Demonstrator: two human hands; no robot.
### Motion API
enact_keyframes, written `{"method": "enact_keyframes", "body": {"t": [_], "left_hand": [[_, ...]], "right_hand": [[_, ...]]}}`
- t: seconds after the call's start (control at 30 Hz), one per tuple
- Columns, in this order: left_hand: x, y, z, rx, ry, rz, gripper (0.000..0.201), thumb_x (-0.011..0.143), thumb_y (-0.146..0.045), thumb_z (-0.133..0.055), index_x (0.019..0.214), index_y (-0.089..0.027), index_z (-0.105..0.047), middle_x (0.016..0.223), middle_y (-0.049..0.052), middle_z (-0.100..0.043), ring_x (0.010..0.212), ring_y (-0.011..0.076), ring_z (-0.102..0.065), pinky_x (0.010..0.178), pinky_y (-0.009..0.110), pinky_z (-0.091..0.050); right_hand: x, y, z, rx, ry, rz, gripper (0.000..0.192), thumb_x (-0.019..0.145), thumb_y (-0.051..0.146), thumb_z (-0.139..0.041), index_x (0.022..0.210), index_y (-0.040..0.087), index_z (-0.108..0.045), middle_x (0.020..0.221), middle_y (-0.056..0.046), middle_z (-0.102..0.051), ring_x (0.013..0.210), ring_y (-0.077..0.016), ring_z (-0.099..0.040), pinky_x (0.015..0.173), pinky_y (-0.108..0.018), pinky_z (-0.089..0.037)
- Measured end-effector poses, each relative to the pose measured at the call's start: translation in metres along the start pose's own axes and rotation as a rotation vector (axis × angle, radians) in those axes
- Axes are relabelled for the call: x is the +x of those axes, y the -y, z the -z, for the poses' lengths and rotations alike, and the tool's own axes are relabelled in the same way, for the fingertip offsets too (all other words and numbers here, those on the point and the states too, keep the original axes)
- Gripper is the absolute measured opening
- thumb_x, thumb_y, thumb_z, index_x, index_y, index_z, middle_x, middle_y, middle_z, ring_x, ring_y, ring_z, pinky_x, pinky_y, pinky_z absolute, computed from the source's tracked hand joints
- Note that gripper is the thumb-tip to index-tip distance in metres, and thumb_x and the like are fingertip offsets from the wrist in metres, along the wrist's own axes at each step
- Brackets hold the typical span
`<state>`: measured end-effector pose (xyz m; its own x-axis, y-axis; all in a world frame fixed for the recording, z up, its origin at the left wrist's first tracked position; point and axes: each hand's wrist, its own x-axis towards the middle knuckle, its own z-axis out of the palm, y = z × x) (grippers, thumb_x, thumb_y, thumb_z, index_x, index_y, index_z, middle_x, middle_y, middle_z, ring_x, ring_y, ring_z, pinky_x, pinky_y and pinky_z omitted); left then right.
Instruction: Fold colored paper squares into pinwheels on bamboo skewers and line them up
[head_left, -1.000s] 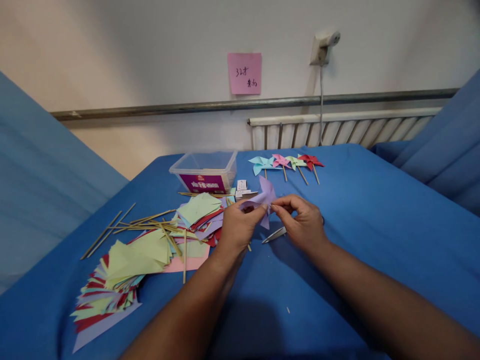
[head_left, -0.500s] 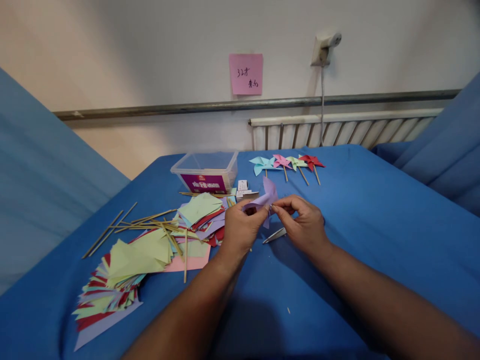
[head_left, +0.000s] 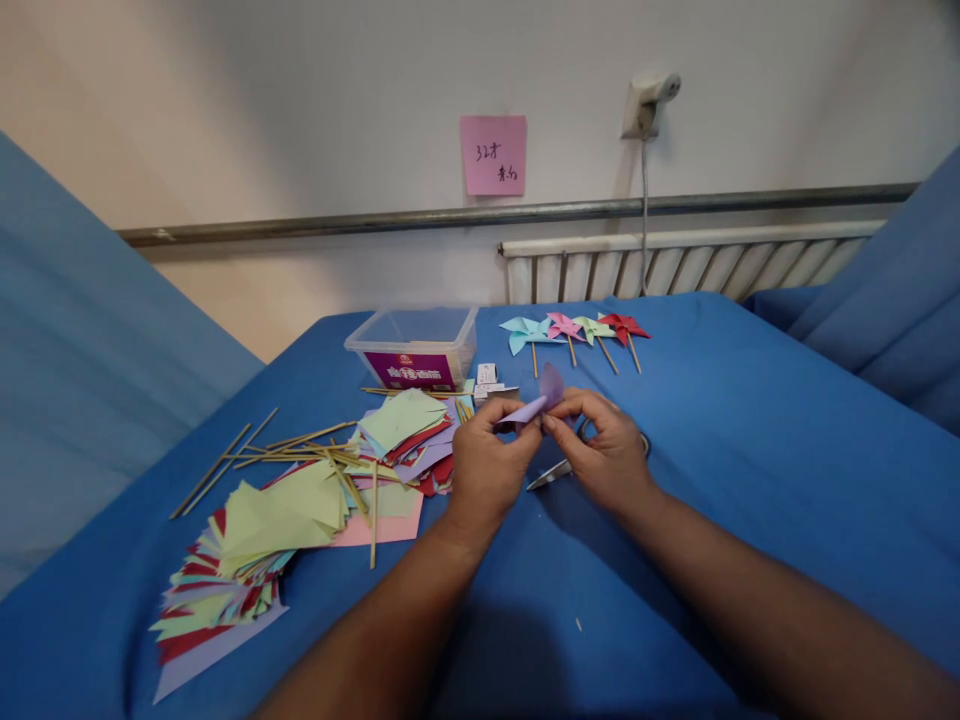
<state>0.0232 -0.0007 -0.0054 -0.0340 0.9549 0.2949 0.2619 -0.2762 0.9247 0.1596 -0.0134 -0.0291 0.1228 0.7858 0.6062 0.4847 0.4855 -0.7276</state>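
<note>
Both hands meet over the middle of the blue table (head_left: 750,430). My left hand (head_left: 486,462) and my right hand (head_left: 604,445) pinch a folded purple paper pinwheel (head_left: 538,397) between their fingertips, held a little above the cloth. Under my right hand lie scissors (head_left: 551,472), their blades pointing left. Beyond the hands, finished pinwheels on sticks lie in a row: light blue (head_left: 523,331), pink (head_left: 564,326), green (head_left: 592,327) and red (head_left: 622,325).
Left of the hands lie piles of cut coloured paper (head_left: 255,530) and several loose wooden sticks (head_left: 300,445). A clear plastic box (head_left: 414,345) stands behind them, with a small carton (head_left: 486,375) beside it. A pink note (head_left: 493,154) hangs on the wall above a radiator (head_left: 675,262).
The purple paper has been folded in and now looks flatter and smaller between the fingertips. Both hands have stayed in nearly the same place.
</note>
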Motion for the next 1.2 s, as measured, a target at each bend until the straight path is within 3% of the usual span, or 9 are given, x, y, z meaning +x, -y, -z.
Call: {"method": "enact_keyframes", "body": {"t": [0.13,0.3,0.5,0.93,1.2], "left_hand": [[-0.0009,0.0001,-0.001,0.02,0.014,-0.024,0.01,0.069,-0.024,-0.07,0.077,-0.018,-0.07,0.07,-0.002,-0.067,0.068,0.0139,-0.059,0.067,0.024,-0.043],[-0.0029,0.0011,-0.0017,0.047,0.015,-0.023,0.009,0.07,-0.025,-0.068,0.076,-0.018,-0.069,0.07,-0.002,-0.066,0.067,0.0136,-0.059,0.066,0.024,-0.043],[-0.0038,0.0024,-0.0016,0.069,0.022,-0.029,0.007,0.069,-0.023,-0.068,0.074,-0.018,-0.069,0.067,-0.003,-0.065,0.065,0.0125,-0.057,0.063,0.023,-0.042],[-0.0036,0.0025,-0.0019,0.069,0.034,0.006,0.009,0.069,-0.023,-0.068,0.075,-0.017,-0.069,0.067,-0.002,-0.065,0.065,0.013,-0.058,0.063,0.024,-0.043],[-0.0048,-0.0006,-0.0001,0.123,0.023,-0.042,0.005,0.07,-0.022,-0.065,0.072,-0.018,-0.067,0.065,-0.004,-0.064,0.062,0.0119,-0.057,0.061,0.022,-0.042]], "right_hand": [[-0.0025,-0.0031,-0.0029,0.009,-0.048,-0.06,0.006,0.08,0.027,-0.065,0.084,0.023,-0.062,0.087,-0.002,-0.069,0.082,-0.0195,-0.062,0.082,-0.037,-0.046],[-0.0026,-0.0036,-0.0038,0.197,-0.053,-0.17,0.042,0.077,0.027,-0.069,0.115,0.023,-0.055,0.094,-0.003,-0.069,0.082,-0.0185,-0.063,0.078,-0.034,-0.047],[0.0004,0.002,0.0021,0.153,0.051,-0.186,0.01,0.081,0.028,-0.066,0.085,0.02,-0.069,0.076,0.001,-0.067,0.07,-0.0152,-0.057,0.069,-0.029,-0.043],[-0.0014,0.002,0.0006,0.116,0.046,-0.208,0.01,0.081,0.028,-0.064,0.083,0.02,-0.07,0.076,0.001,-0.066,0.07,-0.0151,-0.056,0.068,-0.027,-0.041],[-0.0012,0.0022,0.0012,0.154,0.089,-0.219,0.011,0.081,0.029,-0.062,0.083,0.02,-0.069,0.073,0.001,-0.063,0.067,-0.0142,-0.053,0.065,-0.027,-0.04]]}}
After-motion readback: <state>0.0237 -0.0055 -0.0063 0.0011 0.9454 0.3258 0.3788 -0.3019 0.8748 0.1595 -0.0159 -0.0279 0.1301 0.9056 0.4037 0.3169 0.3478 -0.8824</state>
